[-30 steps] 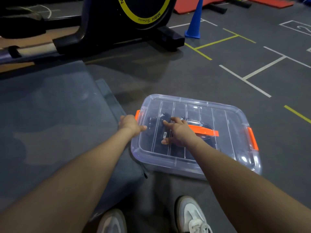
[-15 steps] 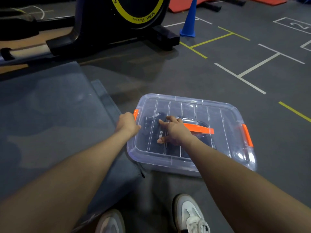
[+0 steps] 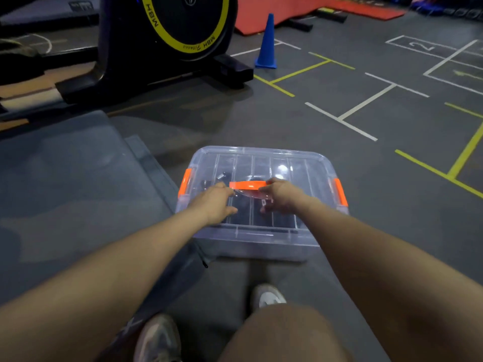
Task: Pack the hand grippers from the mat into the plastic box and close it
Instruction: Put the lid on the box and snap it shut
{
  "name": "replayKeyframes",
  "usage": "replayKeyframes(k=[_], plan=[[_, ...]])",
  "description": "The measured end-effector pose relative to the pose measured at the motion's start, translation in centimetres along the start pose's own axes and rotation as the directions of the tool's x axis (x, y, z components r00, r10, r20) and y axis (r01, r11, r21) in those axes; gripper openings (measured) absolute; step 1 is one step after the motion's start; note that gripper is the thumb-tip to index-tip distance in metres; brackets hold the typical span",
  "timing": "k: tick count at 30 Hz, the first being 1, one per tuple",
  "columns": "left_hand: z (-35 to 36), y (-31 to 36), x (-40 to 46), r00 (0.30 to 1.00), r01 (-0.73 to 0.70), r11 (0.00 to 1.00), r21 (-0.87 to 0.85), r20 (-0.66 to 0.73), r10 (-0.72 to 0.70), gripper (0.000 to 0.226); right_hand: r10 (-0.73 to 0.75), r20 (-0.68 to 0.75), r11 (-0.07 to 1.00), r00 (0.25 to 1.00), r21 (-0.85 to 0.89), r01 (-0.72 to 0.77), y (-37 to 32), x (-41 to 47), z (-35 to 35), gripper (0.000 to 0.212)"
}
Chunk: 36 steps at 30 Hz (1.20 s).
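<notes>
Both hands lie on the lid of a clear plastic box (image 3: 261, 202) at the centre of the frame. Left hand (image 3: 214, 203) rests palm down with fingers extended toward the left end of the orange carry handle (image 3: 247, 184). Right hand (image 3: 280, 195) lies at the handle's right end, fingers loosely bent; whether they grip the handle cannot be told. At the bottom of the frame are the person's bare knees and two sneakers.

The box sits on the grey floor, just beside the right edge of a dark mat (image 3: 78, 184) at left. Its long axis runs left to right across the frame. The lid is on, with an orange latch (image 3: 185, 182) at the left end and another (image 3: 341, 192) at the right. Dark hand grippers (image 3: 222, 178) show dimly through the lid.

Beyond, the gym floor carries white and yellow lines. A blue cone (image 3: 267, 43) stands upper centre, an exercise machine (image 3: 167, 35) with a yellow-ringed wheel upper left, and red mats (image 3: 287, 9) along the top.
</notes>
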State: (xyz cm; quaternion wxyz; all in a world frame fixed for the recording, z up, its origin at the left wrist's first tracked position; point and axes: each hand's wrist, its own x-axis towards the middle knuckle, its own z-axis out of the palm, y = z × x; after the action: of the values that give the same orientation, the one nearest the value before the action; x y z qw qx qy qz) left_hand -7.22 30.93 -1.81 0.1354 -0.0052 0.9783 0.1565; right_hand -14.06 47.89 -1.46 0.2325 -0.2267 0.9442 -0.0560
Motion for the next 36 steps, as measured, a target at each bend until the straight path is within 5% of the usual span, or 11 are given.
replayKeyframes(k=[6,11,17,26,36], plan=[[2.8,4.9,-0.9,0.976,-0.179,0.98,0.091,0.14,0.165,0.074,0.06,0.063,0.998,0.996,0.019,-0.062,5.1,-5.2,0.3,0.075],[3.4,5.9,-0.8,0.966,-0.237,0.958,0.16,0.141,0.216,0.064,0.058,0.13,0.995,0.99,-0.083,-0.047,6.3,-5.6,2.3,0.097],[3.0,5.5,0.0,0.973,-0.188,0.979,0.075,0.151,0.175,0.05,0.006,0.087,0.996,0.996,-0.085,0.001,6.3,-5.3,1.9,0.086],[0.1,-0.3,4.7,0.971,-0.174,0.971,0.166,0.192,0.142,0.043,0.028,-0.017,0.995,0.999,-0.092,-0.029,1.9,1.3,2.3,0.082],[-3.3,-6.1,13.1,0.985,-0.173,0.898,0.405,0.078,0.154,0.053,0.064,-0.115,0.989,0.991,-0.127,-0.079,-0.3,10.3,-0.8,0.074]])
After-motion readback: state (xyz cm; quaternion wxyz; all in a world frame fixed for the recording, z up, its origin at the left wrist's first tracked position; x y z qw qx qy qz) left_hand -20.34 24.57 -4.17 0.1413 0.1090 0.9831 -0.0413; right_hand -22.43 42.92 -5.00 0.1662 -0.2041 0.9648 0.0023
